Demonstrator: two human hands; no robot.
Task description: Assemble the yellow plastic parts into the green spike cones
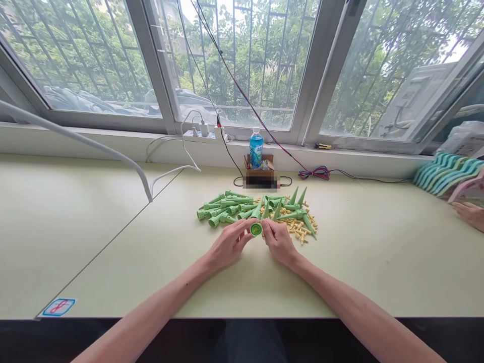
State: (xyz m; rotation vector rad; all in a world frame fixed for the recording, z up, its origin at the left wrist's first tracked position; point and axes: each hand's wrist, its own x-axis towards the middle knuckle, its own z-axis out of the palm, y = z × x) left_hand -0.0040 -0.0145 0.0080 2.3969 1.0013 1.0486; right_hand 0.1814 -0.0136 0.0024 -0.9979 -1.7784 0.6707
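Note:
A green plastic spike (256,229) is pinched in my left hand (230,243), its round open end turned toward me. Something greenish-yellow shows inside that opening, too small to make out. My right hand (280,243) is closed just to the right of the opening, and its fingers hide whatever they grip. Behind my hands lies a heap of similar green spikes (229,205), some on their sides and others pointing up. Small yellow plastic pieces (300,233) with short side arms are scattered among and in front of the spikes on the right.
On the pale table (132,262), a blue-liquid bottle (256,148) and a cardboard box (270,164) stand by the window. A bundled cable (314,173) and a white cable (113,146) lie nearby. Another person's hand (470,214) is beside hangers (448,174) at right.

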